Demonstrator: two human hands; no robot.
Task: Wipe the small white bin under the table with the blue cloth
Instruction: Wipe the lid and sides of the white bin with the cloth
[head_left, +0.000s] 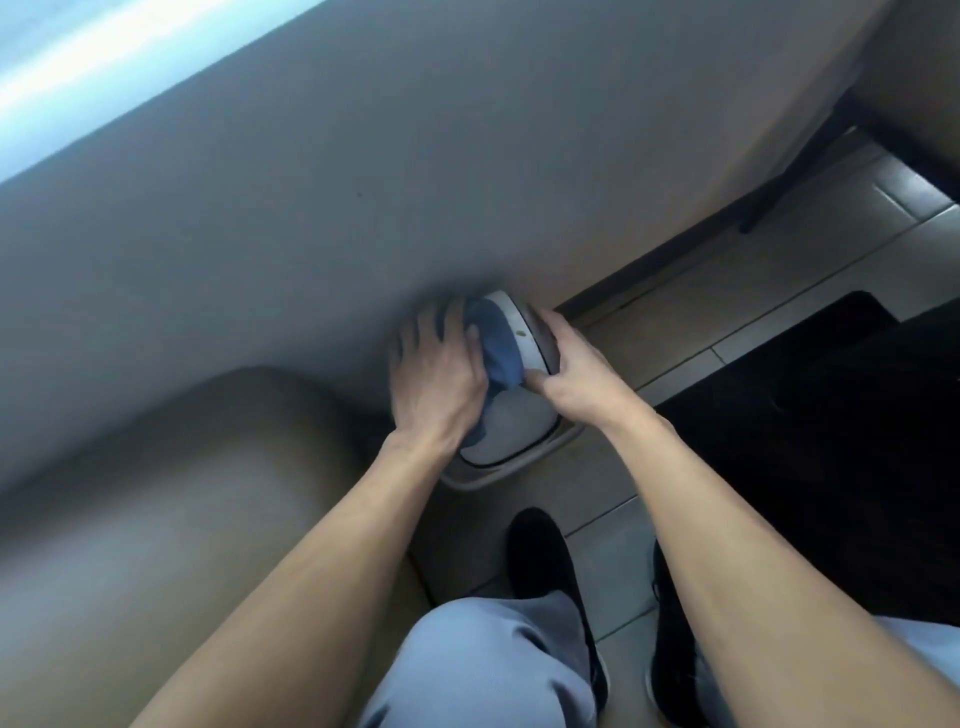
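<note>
The small white bin (511, 434) stands on the floor at the table's edge, its far side hidden under the tabletop. A raised white lid part (522, 332) stands on top of it. My left hand (439, 371) presses the blue cloth (498, 345) against the bin's top, fingers wrapped over the cloth. My right hand (576, 364) grips the bin's right side at the lid, holding it steady. The image is blurred around the left hand.
The grey tabletop (311, 208) fills the upper view and overhangs the bin. A tan cushioned seat (182, 493) lies at the left. A dark mat (831, 441) covers the tiled floor at the right. My black shoes (550, 571) stand just below the bin.
</note>
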